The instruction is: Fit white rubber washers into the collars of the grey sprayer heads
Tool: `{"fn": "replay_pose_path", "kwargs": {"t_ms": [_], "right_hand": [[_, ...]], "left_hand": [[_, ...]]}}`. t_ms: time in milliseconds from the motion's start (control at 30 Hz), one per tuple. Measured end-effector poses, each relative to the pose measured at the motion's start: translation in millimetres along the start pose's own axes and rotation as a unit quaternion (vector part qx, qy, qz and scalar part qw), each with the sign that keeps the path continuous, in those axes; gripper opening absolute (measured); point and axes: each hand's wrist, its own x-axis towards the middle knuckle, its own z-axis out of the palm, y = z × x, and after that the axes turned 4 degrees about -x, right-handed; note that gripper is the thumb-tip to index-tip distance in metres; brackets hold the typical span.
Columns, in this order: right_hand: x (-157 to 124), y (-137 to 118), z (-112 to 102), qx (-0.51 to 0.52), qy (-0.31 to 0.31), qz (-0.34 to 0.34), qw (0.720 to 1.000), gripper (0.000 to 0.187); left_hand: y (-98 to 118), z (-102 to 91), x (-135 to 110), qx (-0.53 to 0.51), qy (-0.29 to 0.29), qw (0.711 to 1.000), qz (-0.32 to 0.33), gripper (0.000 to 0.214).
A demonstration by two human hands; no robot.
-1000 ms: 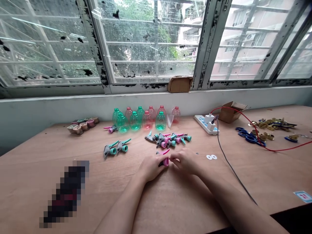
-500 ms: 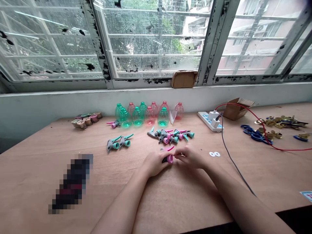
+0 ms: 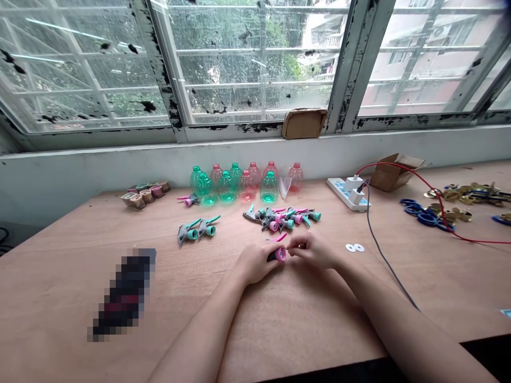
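Observation:
My left hand [image 3: 255, 263] is wrapped around a trigger spray head [image 3: 281, 255] with a pink collar and a pink lever; its grey body is mostly hidden by the fingers. The collar's opening faces right. Close against that opening, my right hand [image 3: 313, 250] is closed in a pinch, and whatever is between the fingertips is too small to make out. Just beyond both hands lies a pile of spray heads [image 3: 275, 218] in grey with pink or teal parts. Two white discs [image 3: 355, 248] rest to the right of my right hand.
Green bottles [image 3: 228, 189] and red bottles [image 3: 247, 187] stand along the wall. Two teal spray heads [image 3: 197, 231] lie to the left. A power strip [image 3: 348, 194], a grey cable [image 3: 383, 250], a cardboard box [image 3: 393, 173] and blue-handled metal parts [image 3: 429, 217] are on the right.
The view has shifted slightly. My left hand keeps its hold on the spray head, and the right fingertips stay at the pink collar with only a small shift.

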Motion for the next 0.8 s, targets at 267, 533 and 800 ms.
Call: {"fn": "replay_pose_path", "kwargs": {"t_ms": [267, 533, 800], "right_hand": [[1.7, 1.5, 2.3, 0.014, 0.022, 0.006, 1.0, 0.014], [2.7, 3.1, 2.5, 0.078, 0.019, 0.025, 0.997, 0.011], [6.0, 4.6, 6.4, 0.125, 0.027, 0.023, 0.992, 0.01]], "left_hand": [[0.3, -2.6, 2.1, -0.01, 0.013, 0.999, -0.033, 0.031], [1.3, -2.7, 2.0, -0.029, 0.022, 0.999, -0.035, 0.027], [4.6, -6.5, 0.9, -0.057, 0.035, 0.997, -0.034, 0.026]]}}
